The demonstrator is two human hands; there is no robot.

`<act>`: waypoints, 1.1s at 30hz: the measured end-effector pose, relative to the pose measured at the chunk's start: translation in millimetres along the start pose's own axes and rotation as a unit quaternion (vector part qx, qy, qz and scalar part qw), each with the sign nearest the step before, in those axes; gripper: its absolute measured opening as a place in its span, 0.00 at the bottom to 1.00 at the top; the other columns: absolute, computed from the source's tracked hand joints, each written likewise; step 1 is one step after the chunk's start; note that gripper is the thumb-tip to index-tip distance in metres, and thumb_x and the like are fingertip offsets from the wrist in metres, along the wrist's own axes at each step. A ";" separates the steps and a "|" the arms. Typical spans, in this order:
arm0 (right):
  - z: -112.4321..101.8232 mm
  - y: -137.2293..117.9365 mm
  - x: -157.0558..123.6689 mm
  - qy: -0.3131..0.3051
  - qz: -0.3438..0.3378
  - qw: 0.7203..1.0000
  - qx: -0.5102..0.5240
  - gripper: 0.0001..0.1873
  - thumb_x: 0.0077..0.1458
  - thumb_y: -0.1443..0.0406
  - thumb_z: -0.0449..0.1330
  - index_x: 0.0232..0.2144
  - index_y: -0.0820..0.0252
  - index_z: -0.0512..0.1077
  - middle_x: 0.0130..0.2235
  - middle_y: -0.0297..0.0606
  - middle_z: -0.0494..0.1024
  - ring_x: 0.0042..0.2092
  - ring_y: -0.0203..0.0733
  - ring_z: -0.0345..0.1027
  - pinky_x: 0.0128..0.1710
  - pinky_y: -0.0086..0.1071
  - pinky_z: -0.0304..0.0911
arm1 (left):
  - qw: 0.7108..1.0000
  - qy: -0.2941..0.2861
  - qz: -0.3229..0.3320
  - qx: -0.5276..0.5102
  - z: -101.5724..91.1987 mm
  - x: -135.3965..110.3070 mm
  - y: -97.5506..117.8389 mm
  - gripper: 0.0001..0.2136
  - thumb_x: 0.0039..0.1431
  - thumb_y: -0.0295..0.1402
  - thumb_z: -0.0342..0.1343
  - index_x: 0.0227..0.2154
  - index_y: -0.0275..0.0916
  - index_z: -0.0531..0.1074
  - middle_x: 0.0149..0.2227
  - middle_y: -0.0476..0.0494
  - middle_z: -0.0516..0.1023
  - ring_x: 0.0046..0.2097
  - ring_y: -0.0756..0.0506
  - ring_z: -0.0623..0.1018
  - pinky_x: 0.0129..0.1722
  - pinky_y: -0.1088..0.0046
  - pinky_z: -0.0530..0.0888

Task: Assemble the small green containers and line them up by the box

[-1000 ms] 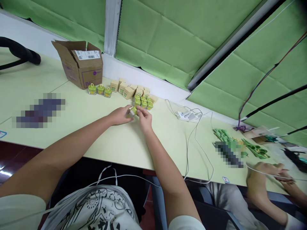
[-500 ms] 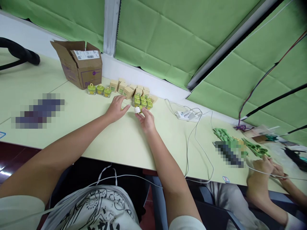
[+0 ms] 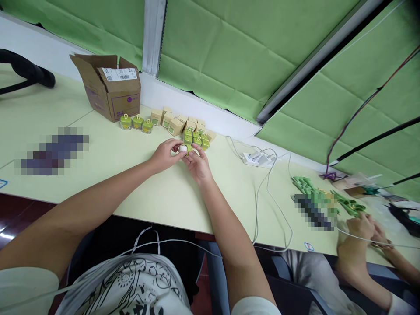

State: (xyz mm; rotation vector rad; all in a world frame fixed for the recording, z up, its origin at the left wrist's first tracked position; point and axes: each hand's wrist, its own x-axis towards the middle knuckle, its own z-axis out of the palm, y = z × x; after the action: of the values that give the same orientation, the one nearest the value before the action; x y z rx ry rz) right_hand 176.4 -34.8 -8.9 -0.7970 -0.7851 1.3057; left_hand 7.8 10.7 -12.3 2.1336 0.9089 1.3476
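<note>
A small jar (image 3: 184,149) with a white end and a green lid is tipped sideways between my two hands, above the table. My left hand (image 3: 166,155) pinches its white end between thumb and fingers. The fingers of my right hand (image 3: 198,166) curl around the green side. Just behind the hands, several green-lidded jars (image 3: 197,135) with looped tops stand close together. Three more such jars (image 3: 137,122) are lined up farther left, in front of the carton.
Small tan boxes (image 3: 176,126) are clustered behind the jars. An open cardboard carton (image 3: 123,96) stands at the back left. White cables run from a power strip (image 3: 257,158) on the right. A co-worker's hands (image 3: 361,227) are at the far right, near green parts (image 3: 351,203).
My left hand has moved right and closed on the jar's white end. The jar has shifted slightly left, with my right hand still on it.
</note>
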 end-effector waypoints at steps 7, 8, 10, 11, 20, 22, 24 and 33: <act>-2.7 5.9 3.0 -0.003 0.016 0.998 -0.054 0.24 0.49 0.62 0.75 0.47 0.51 0.72 0.40 0.31 0.83 0.41 0.40 0.81 0.46 0.35 0.77 | 0.997 -0.035 0.051 0.035 -2.1 -3.2 6.2 0.16 0.64 0.37 0.57 0.52 0.39 0.78 0.50 0.38 0.80 0.49 0.41 0.80 0.53 0.62 0.78; -2.9 7.1 3.3 -0.007 0.013 0.998 -0.056 0.25 0.48 0.63 0.75 0.47 0.51 0.72 0.40 0.31 0.84 0.42 0.40 0.81 0.45 0.34 0.77 | 0.997 -0.042 0.058 0.039 -2.0 -3.6 6.7 0.16 0.64 0.36 0.57 0.53 0.39 0.78 0.51 0.37 0.80 0.51 0.41 0.80 0.55 0.61 0.77; -2.8 8.5 3.4 -0.014 0.007 0.998 -0.060 0.25 0.48 0.62 0.75 0.47 0.51 0.73 0.40 0.31 0.84 0.43 0.41 0.82 0.45 0.35 0.77 | 0.996 -0.055 0.061 0.046 -1.7 -3.9 7.0 0.17 0.64 0.35 0.56 0.54 0.40 0.77 0.53 0.37 0.80 0.55 0.40 0.79 0.58 0.59 0.76; -2.6 8.7 3.3 -0.018 0.005 0.998 -0.062 0.24 0.48 0.62 0.75 0.47 0.51 0.73 0.41 0.31 0.84 0.43 0.41 0.82 0.47 0.36 0.78 | 0.995 -0.062 0.059 0.048 -1.4 -4.0 6.8 0.18 0.64 0.35 0.57 0.55 0.40 0.77 0.54 0.37 0.79 0.56 0.39 0.78 0.60 0.59 0.75; 0.0 6.7 2.8 -0.036 0.037 0.997 -0.060 0.23 0.47 0.61 0.74 0.46 0.52 0.76 0.40 0.32 0.86 0.47 0.47 0.84 0.50 0.41 0.79 | 0.997 -0.060 0.039 0.032 -0.1 -2.2 7.9 0.18 0.60 0.34 0.62 0.54 0.44 0.81 0.52 0.41 0.80 0.56 0.39 0.78 0.60 0.58 0.75; 0.7 6.8 2.5 -0.036 0.035 0.997 -0.066 0.21 0.48 0.60 0.74 0.45 0.52 0.77 0.40 0.33 0.86 0.46 0.47 0.83 0.48 0.40 0.79 | 0.997 -0.067 0.024 0.027 0.2 -2.4 10.6 0.18 0.59 0.33 0.63 0.52 0.45 0.81 0.51 0.42 0.80 0.56 0.39 0.78 0.59 0.59 0.76; 1.2 7.2 2.3 -0.040 0.033 0.996 -0.074 0.19 0.50 0.58 0.74 0.44 0.53 0.77 0.41 0.34 0.86 0.47 0.47 0.83 0.48 0.39 0.80 | 0.997 -0.075 0.014 0.021 0.6 -2.7 12.4 0.18 0.58 0.33 0.64 0.52 0.45 0.82 0.51 0.43 0.80 0.55 0.39 0.78 0.58 0.59 0.76; 0.9 6.9 4.7 -0.049 0.031 0.995 -0.077 0.15 0.52 0.58 0.72 0.41 0.54 0.79 0.41 0.36 0.86 0.48 0.48 0.82 0.49 0.42 0.80 | 0.998 -0.060 0.021 0.005 2.3 -1.8 12.2 0.15 0.58 0.35 0.64 0.49 0.43 0.83 0.47 0.43 0.80 0.51 0.40 0.80 0.53 0.62 0.78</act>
State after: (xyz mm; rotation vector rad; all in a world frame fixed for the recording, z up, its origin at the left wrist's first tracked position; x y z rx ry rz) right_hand 172.7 -29.4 -14.1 -0.8912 -0.9537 1.3594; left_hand 12.9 1.0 -6.2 2.2260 0.8277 1.2222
